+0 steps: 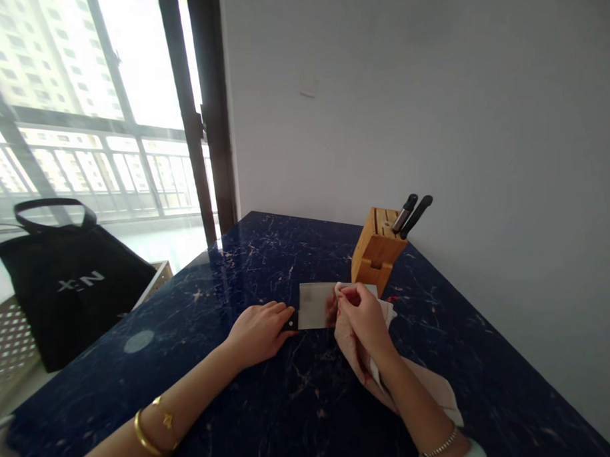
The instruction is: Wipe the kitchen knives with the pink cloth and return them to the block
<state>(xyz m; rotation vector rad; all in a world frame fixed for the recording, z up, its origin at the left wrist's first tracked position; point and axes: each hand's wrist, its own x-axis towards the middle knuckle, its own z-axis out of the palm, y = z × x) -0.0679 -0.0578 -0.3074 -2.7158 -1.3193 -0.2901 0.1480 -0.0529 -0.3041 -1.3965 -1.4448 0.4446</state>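
Observation:
A cleaver (314, 307) with a wide, shiny blade and a black handle is in front of me, close above or on the dark table. My left hand (262, 331) is wrapped round its handle. My right hand (364, 314) pinches a pale pink-and-white cloth (349, 340) against the right part of the blade, and a reflection of the cloth and fingers shows in the metal. The rest of the cloth hangs below the right wrist onto the table. The far end of the blade is partly hidden by the right hand.
Just behind the blade stands a wooden knife block (378, 249) holding black-handled knives (415, 215). The blue marbled table (286, 249) meets a white wall. On the left, a black bag (77, 283) rests by a perforated basket (11, 342) near the window.

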